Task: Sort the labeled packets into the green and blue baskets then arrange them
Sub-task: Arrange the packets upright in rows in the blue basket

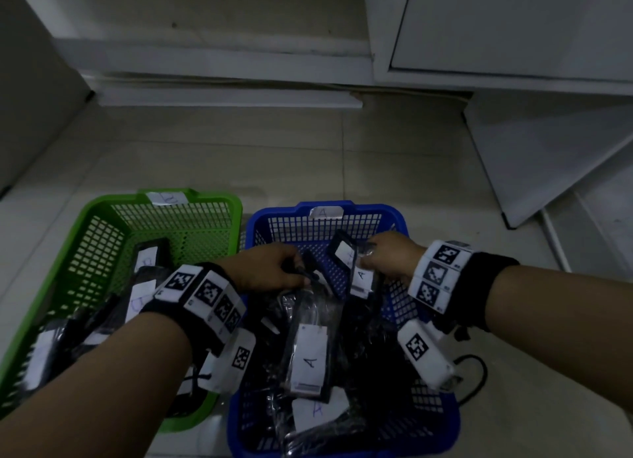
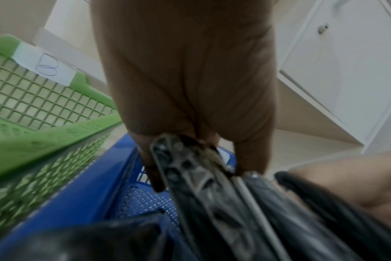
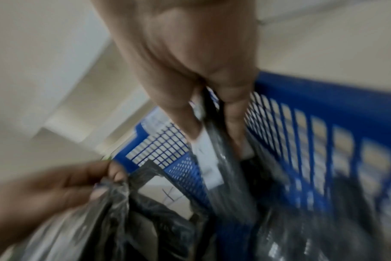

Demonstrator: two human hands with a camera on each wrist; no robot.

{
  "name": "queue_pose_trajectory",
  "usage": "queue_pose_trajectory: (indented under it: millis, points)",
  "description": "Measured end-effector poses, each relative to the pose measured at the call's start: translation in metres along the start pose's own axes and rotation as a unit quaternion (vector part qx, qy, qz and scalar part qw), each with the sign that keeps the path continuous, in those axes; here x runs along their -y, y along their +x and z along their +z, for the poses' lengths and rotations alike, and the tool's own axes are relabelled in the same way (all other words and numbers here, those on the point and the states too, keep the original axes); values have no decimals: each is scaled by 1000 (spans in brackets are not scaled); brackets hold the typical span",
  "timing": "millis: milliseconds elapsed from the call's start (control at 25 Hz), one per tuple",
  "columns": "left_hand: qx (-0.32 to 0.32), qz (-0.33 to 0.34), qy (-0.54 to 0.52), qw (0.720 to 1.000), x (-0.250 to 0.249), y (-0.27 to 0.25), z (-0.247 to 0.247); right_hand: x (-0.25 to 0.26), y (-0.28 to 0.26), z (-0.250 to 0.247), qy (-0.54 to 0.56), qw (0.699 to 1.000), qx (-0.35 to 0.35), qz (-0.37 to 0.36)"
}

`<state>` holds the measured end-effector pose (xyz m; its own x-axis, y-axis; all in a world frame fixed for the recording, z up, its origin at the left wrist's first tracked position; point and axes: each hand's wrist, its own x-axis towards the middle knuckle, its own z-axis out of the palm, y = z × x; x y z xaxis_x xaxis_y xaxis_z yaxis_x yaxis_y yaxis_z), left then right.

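Observation:
Two mesh baskets sit side by side on the floor: a green basket tagged B on the left, a blue basket tagged A on the right. Both hold several black plastic packets with white labels. Over the blue basket, my left hand grips the top edge of a black packet standing upright. My right hand pinches an upright packet with an A label at the basket's far right side. Another A-labelled packet lies flat in the blue basket's middle. In the right wrist view the pinched packet hangs between thumb and fingers.
White cabinets and a stepped white plinth stand behind the baskets. A loose white panel leans at the right. A black cable lies on the tiled floor right of the blue basket.

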<state>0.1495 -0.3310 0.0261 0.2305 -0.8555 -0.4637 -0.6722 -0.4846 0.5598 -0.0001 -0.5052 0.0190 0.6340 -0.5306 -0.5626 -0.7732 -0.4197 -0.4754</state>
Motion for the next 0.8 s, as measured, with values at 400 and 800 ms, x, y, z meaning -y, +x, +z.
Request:
queue_pose_trajectory:
  millis: [400,800]
  points:
    - [-46,-6,19,999,-15,30,-2,-9,-22,-9,-97,995,-13,20]
    - [76,-47,125,988,-36,53,-2,10,-12,-34,-194,975,10,-109]
